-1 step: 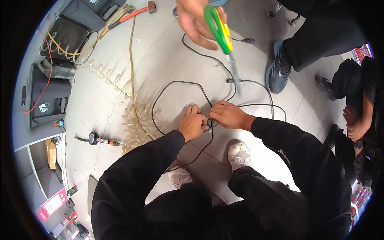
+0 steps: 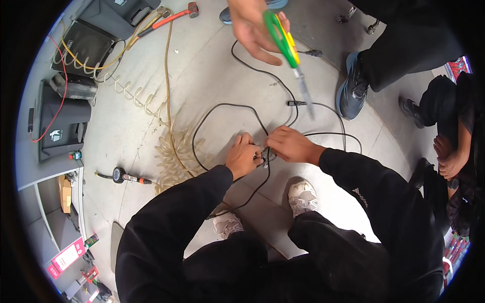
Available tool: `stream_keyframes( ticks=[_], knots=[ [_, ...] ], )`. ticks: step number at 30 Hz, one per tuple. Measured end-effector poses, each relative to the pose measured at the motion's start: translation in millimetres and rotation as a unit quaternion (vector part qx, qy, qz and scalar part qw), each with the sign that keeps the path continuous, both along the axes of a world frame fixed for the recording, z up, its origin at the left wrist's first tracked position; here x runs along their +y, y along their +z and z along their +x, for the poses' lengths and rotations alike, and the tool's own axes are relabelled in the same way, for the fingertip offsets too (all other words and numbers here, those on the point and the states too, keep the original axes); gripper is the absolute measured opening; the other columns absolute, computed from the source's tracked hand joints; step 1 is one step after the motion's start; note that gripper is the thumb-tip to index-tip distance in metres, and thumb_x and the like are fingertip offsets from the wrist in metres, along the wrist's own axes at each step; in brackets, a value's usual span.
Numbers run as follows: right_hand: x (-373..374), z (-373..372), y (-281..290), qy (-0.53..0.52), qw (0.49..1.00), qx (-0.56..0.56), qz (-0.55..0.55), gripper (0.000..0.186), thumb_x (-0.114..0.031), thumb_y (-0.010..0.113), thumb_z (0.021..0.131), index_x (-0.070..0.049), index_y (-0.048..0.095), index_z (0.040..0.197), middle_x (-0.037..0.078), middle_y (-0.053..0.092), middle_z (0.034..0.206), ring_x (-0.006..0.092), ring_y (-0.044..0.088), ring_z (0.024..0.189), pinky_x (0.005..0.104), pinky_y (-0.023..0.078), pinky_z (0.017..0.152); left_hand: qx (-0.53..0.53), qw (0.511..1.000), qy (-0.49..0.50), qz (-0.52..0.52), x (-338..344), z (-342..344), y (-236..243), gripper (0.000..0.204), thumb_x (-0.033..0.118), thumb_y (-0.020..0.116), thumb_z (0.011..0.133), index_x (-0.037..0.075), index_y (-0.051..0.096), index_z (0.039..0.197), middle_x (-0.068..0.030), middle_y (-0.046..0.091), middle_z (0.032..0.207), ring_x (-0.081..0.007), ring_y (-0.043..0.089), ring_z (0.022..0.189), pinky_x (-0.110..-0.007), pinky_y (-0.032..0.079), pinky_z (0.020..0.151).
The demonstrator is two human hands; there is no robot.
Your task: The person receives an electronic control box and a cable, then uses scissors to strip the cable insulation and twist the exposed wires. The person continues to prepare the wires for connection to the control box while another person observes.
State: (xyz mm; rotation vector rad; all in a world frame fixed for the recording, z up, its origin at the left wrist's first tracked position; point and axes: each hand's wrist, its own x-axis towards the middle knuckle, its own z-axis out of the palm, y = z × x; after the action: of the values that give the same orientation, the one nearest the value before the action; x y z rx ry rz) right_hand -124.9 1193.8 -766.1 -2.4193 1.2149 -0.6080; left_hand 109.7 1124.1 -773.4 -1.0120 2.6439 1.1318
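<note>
My left hand and my right hand meet low over the floor, fingers curled around a black cable and small pieces at their fingertips that I cannot make out clearly. The cable loops across the tiles on both sides. Above them, another person's hand holds green-and-yellow scissors pointing down, the blades blurred. Beside the scissor blades lies a black plug on a cable. A clear coiled hose and a brown hose lie left of my hands.
Left: a hammer, dark bins, a gauge tool and a low shelf unit. Right: a standing person's leg and shoe, and a crouching person's hands. My shoes are below my hands.
The other person's hand and scissors have moved slightly right and downward. My right hand has shifted very slightly; my left hand looks the same.
</note>
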Motion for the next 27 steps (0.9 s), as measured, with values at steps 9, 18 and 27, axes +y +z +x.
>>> stream_keyframes(
  ticks=[9,18,27],
  knots=[
    [-17.4,-81.1,21.5,-0.280,0.958,-0.045,-0.048,0.027,0.001,0.065,0.087,-0.009,0.063,0.111,0.014,0.066,0.096,0.0387,0.068,0.089,0.0440,0.054,0.084,0.029,0.998,0.063,-0.003,-13.0,6.5,-5.1,0.016,0.022,0.087,0.080,0.013,0.075,0.085,-0.0091,0.051,0.113,-0.0327,0.050,0.112,-0.043,0.048,0.096],
    [-76.3,-94.9,119.1,-0.171,0.940,0.072,-0.286,0.038,0.000,0.071,0.083,-0.015,0.066,0.118,0.004,0.066,0.118,0.0277,0.065,0.095,0.0392,0.052,0.079,0.094,0.995,0.030,-0.004,-21.6,16.5,-13.1,0.015,0.020,0.085,0.083,0.011,0.076,0.091,-0.0097,0.053,0.108,-0.0305,0.054,0.107,-0.041,0.049,0.091],
    [-82.4,-78.0,97.8,-0.150,0.962,0.040,-0.223,0.053,0.004,0.071,0.079,-0.016,0.063,0.127,0.006,0.062,0.125,0.0288,0.063,0.099,0.0409,0.050,0.084,-0.003,0.995,0.024,0.094,-36.7,52.4,-3.5,0.042,0.025,0.083,0.085,0.013,0.066,0.122,-0.0105,0.058,0.108,-0.0304,0.065,0.098,-0.041,0.054,0.084]
  ],
)
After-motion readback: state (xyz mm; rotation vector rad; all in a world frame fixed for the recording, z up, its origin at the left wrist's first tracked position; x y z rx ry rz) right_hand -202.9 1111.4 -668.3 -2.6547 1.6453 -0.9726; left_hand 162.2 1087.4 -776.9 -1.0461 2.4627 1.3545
